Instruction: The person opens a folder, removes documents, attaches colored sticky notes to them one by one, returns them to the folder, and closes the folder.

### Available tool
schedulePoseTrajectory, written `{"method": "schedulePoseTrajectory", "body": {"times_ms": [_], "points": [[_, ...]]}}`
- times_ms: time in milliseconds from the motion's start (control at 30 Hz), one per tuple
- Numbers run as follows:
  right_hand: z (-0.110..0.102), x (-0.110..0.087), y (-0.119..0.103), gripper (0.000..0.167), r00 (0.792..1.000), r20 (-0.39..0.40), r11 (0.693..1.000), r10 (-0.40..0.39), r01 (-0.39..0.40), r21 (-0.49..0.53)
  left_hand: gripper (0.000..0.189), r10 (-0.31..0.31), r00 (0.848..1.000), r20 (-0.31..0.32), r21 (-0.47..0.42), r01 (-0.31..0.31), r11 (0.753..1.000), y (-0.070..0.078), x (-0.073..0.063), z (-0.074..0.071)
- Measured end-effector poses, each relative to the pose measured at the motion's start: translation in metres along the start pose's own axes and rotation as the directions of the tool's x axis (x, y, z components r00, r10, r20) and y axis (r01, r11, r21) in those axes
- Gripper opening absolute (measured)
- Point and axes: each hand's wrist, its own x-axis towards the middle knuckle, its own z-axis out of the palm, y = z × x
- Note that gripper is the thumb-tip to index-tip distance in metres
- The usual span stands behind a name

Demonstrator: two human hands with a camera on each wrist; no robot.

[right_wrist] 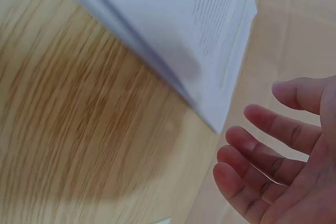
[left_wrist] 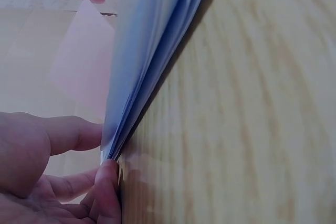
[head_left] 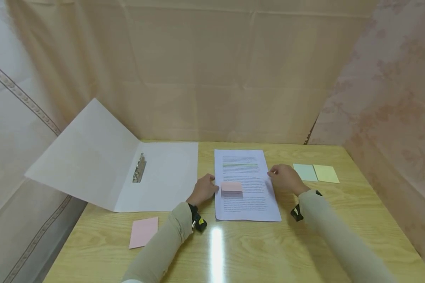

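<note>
A stack of printed papers (head_left: 249,212) lies on the table with a line highlighted in green near its top. On the top sheet a pink sticky note (head_left: 231,186) stands partly raised. My left hand (head_left: 203,190) pinches the stack's left edge; in the left wrist view the thumb is above and fingers (left_wrist: 107,190) are at the lower side of the slightly fanned sheets (left_wrist: 142,51). Beside the right edge is my right hand (head_left: 287,179), its fingers loosely bent. The right wrist view shows that hand (right_wrist: 278,156) holding nothing, apart from the papers' corner.
To the left lies an open white folder (head_left: 170,177) with a metal clip (head_left: 139,168), its cover (head_left: 88,157) tilted up. A pink note (head_left: 143,232) sits in front of it. At right are a pale green note (head_left: 305,172) and a yellow note (head_left: 326,173). A curtain (head_left: 216,78) hangs behind.
</note>
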Motion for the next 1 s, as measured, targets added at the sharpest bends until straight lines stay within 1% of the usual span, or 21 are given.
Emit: {"method": "schedulePoseTrajectory", "body": {"times_ms": [67, 300, 400, 567, 667, 733, 833, 933, 967, 1000], "points": [[-0.003, 0.001, 0.004, 0.034, 1.000, -0.004, 1.000, 0.010, -0.010, -0.008, 0.042, 0.001, 1.000, 0.001, -0.002, -0.001, 1.000, 0.000, 0.000, 0.000], [-0.020, 0.002, 0.019, 0.038, 1.000, -0.018, 1.000, -0.010, 0.010, -0.023, 0.041, 0.009, 1.000, -0.011, -0.008, -0.009, 1.000, -0.002, 0.002, 0.001], [-0.023, 0.002, 0.029, 0.040, 1.000, -0.018, 0.999, 0.009, -0.009, -0.031, 0.042, 0.009, 1.000, -0.008, -0.007, -0.009, 1.000, -0.003, 0.002, 0.002], [-0.024, 0.004, 0.048, 0.046, 0.998, 0.021, 0.998, 0.064, -0.063, -0.026, 0.043, 0.008, 1.000, 0.002, -0.010, -0.008, 1.000, -0.005, 0.001, 0.002], [-0.026, 0.006, 0.060, 0.048, 0.996, 0.030, 0.994, 0.089, -0.087, -0.060, 0.043, 0.007, 1.000, 0.008, -0.013, -0.007, 1.000, -0.005, 0.000, 0.003], [-0.026, 0.007, 0.068, 0.049, 0.995, 0.021, 0.991, 0.102, -0.100, -0.087, 0.044, 0.006, 1.000, 0.013, -0.013, -0.006, 1.000, -0.005, 0.000, 0.003], [-0.026, 0.010, 0.079, 0.048, 0.992, 0.019, 0.988, 0.125, -0.123, -0.093, 0.045, 0.004, 1.000, 0.014, -0.006, -0.004, 1.000, -0.004, -0.001, 0.003], [-0.023, 0.013, 0.090, 0.046, 0.993, 0.017, 0.986, 0.114, -0.111, -0.125, 0.045, 0.006, 1.000, 0.013, 0.007, -0.006, 1.000, -0.003, -0.002, 0.002], [-0.022, 0.015, 0.092, 0.043, 0.993, 0.026, 0.985, 0.113, -0.109, -0.134, 0.046, 0.011, 1.000, 0.011, 0.011, -0.011, 1.000, -0.003, -0.002, 0.002], [-0.021, 0.016, 0.094, 0.039, 0.994, 0.033, 0.981, 0.103, -0.096, -0.166, 0.046, 0.016, 1.000, 0.011, 0.016, -0.016, 1.000, -0.003, -0.002, 0.001]]}}
